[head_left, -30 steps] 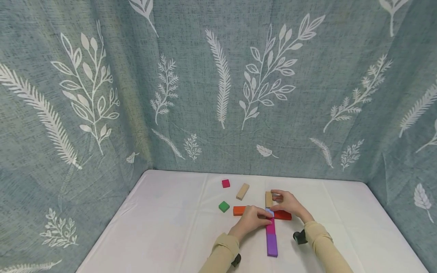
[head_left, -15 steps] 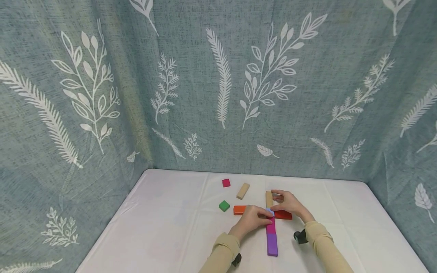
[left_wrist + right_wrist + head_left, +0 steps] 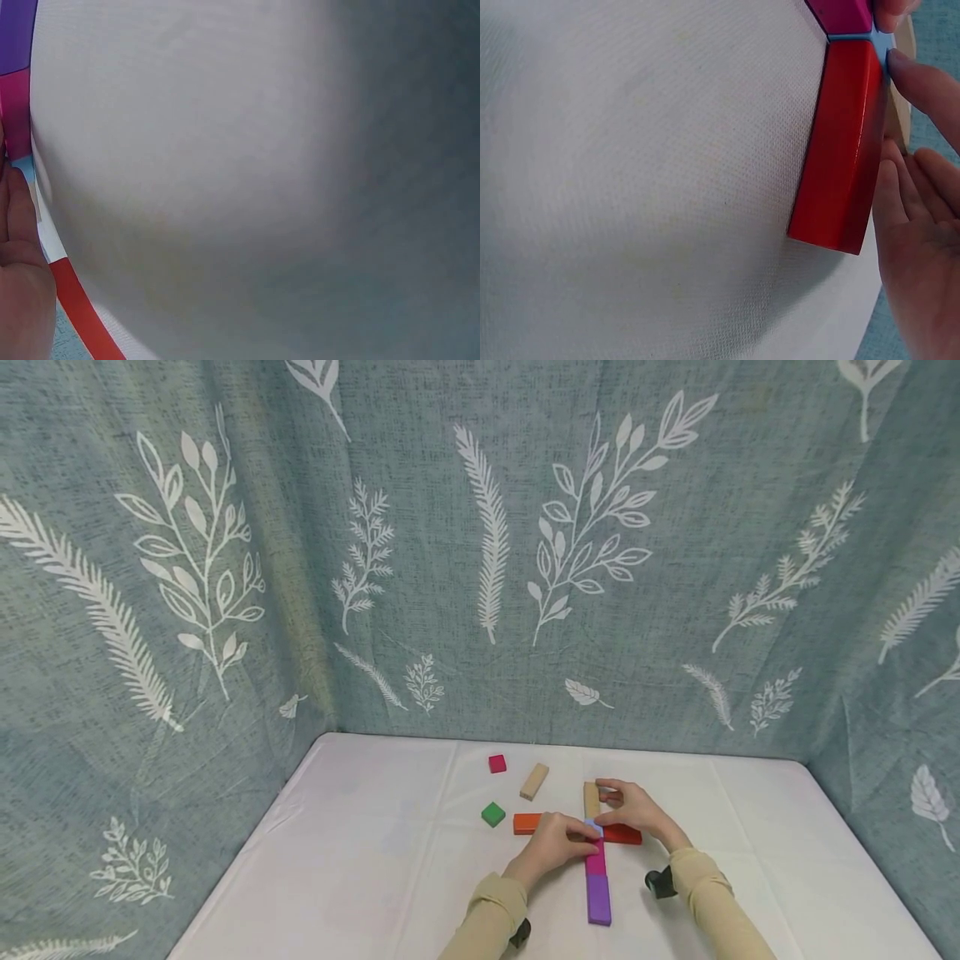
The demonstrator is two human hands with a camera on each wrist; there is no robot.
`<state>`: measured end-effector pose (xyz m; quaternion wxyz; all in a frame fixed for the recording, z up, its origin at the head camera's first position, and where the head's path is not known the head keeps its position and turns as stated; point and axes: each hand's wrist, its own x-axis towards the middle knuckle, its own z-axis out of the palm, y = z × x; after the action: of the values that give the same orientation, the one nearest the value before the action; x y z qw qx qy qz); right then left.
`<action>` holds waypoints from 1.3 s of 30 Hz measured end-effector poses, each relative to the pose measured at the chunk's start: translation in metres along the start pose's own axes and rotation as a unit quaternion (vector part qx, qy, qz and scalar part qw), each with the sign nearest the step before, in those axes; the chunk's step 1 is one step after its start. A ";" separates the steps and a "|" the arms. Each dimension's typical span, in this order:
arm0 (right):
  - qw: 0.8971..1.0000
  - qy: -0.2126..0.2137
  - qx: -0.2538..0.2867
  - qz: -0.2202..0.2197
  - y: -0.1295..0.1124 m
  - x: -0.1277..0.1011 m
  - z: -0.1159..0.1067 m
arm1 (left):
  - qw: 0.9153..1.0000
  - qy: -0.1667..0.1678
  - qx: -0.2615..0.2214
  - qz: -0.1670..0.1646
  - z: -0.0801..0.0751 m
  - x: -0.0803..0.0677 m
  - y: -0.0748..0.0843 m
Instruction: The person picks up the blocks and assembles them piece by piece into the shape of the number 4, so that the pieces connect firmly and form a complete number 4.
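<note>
Blocks lie in a cross in the head view. Its upright has a plain wooden block (image 3: 592, 798) at the far end, then a light blue block (image 3: 594, 828), a magenta block (image 3: 596, 857) and a purple block (image 3: 598, 899). An orange block (image 3: 527, 824) and a red block (image 3: 622, 834) form the side arms. My left hand (image 3: 551, 845) touches the light blue and magenta blocks with finger and thumb. From the right, my right hand (image 3: 636, 810) has its thumb (image 3: 911, 71) against the light blue block, its other fingers beside the wooden one.
Beyond the cross to the left are a green block (image 3: 492, 814), a small crimson block (image 3: 497, 764) and another wooden block (image 3: 534, 782). They rest on a white-covered table (image 3: 337, 860). A patterned blue-grey curtain (image 3: 420, 568) hangs behind and at both sides.
</note>
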<state>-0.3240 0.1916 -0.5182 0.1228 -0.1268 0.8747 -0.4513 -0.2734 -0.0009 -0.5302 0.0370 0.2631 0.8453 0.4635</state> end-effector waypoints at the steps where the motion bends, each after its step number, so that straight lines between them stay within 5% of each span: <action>1: 1.000 0.000 -0.001 0.001 0.000 0.000 0.000 | 1.000 0.000 0.001 0.000 0.000 0.000 0.001; 21: 1.000 0.005 -0.023 -0.013 -0.007 -0.006 -0.003 | 1.000 0.003 0.006 0.003 0.003 -0.002 0.000; 39: 0.993 0.030 0.012 -0.114 -0.018 -0.010 -0.025 | 1.000 -0.001 -0.013 -0.006 0.000 -0.001 0.001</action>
<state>-0.3209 0.2036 -0.4881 0.0463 -0.2105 0.8525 -0.4761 -0.2723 -0.0009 -0.5299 0.0446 0.2577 0.8409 0.4738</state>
